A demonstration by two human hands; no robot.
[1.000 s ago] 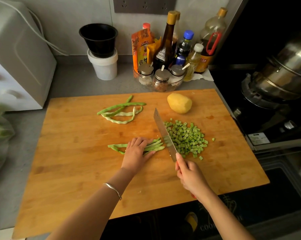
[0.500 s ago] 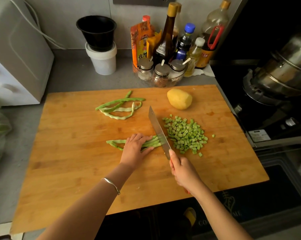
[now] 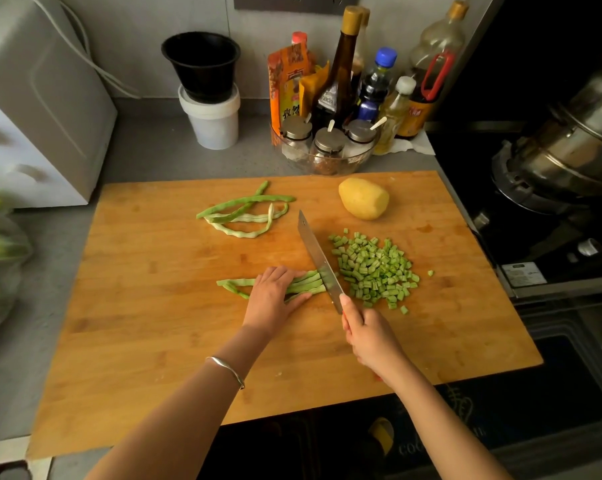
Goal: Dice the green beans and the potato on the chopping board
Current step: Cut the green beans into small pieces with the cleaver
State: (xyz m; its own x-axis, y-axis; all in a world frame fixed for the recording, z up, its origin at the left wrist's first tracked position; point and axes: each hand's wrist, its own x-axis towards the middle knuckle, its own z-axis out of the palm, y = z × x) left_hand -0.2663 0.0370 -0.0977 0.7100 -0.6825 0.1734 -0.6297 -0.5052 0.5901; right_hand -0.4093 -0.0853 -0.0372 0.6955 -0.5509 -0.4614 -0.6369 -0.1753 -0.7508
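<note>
Knife (image 3: 318,261) edged leftward, right hand (image 3: 368,334) gripping; left hand (image 3: 273,301) presses beans (image 3: 306,283).

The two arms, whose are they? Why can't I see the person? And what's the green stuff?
They belong to a person wearing a camera on their head, so you look down as they do, at a wooden chopping board. The right hand holds a knife. The left hand presses down a bundle of green beans. The little green bits are beans already cut. More whole beans and a potato wait farther back.
</note>
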